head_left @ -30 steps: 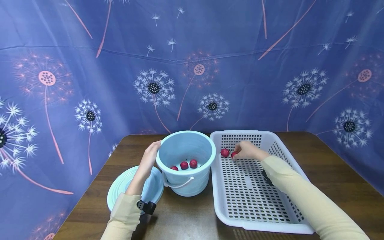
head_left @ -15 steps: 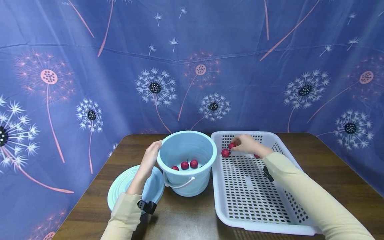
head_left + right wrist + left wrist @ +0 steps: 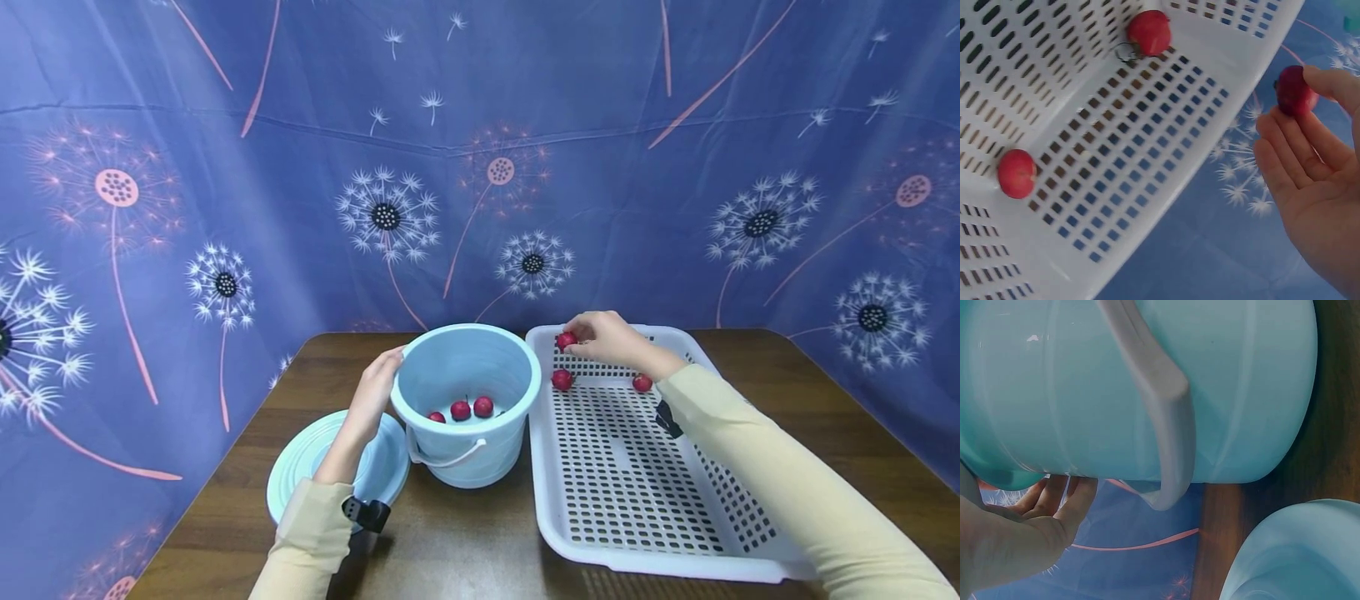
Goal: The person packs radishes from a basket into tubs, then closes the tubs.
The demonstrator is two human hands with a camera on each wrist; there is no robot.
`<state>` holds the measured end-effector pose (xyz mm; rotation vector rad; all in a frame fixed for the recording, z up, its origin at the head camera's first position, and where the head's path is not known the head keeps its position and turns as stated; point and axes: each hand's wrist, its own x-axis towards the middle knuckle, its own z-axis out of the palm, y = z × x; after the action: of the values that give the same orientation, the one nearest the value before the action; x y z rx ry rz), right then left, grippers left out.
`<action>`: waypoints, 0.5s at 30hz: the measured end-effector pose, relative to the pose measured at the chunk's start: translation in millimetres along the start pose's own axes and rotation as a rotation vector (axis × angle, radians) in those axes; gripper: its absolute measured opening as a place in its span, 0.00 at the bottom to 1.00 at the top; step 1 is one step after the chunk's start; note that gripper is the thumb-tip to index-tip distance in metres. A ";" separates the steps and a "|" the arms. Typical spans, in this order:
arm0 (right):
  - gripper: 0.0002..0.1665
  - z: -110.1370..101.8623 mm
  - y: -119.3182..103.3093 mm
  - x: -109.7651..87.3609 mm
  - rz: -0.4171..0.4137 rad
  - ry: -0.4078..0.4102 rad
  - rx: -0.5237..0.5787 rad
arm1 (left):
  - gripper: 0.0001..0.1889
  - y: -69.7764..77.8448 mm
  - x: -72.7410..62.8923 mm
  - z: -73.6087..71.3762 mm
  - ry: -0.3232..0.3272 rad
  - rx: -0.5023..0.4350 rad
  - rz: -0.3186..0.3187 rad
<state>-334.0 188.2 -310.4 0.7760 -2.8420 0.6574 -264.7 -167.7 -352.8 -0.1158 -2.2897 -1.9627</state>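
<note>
Held fruit: small, round, glossy dark-red fruit, raised near the far-left corner of the white perforated plastic basket, not resting on its floor.
Right hand: pinching that fruit between thumb and fingertips.
Left hand: at the left rim of the pale-blue round plastic bucket, fingers bent against the outer wall under the lip, gripping it.
Basket contents: two red fruits visible, well apart.
Bucket contents: three red fruits plainly visible on the bottom.
Bucket handle: pale curved handle, hanging down the near side.
Lid: pale-blue round lid left of the bucket, on the brown wooden table.
Handling, judged: fruit likely light, firm, slightly slippery; skin may bruise. Best held across its widest part, lightly. Bucket likely light and fairly stiff; rim offers the surest hold.
</note>
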 end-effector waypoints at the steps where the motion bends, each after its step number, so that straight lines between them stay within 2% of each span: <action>1: 0.21 -1.3 -2.5 0.7 -0.012 0.010 0.003 | 0.23 0.0 -0.1 -0.2 0.000 0.001 0.001; 8: 0.21 -8.9 -20.0 5.5 -0.068 0.047 0.013 | 0.23 -0.2 0.3 -0.6 -0.004 0.015 -0.014; 15: 0.22 -14.4 -42.6 11.2 -0.104 0.025 0.033 | 0.23 0.3 0.9 -0.5 0.001 0.018 -0.030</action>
<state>-321.9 156.5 -278.8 0.9070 -2.7535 0.6950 -265.6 -168.1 -352.3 -0.0790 -2.3213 -1.9559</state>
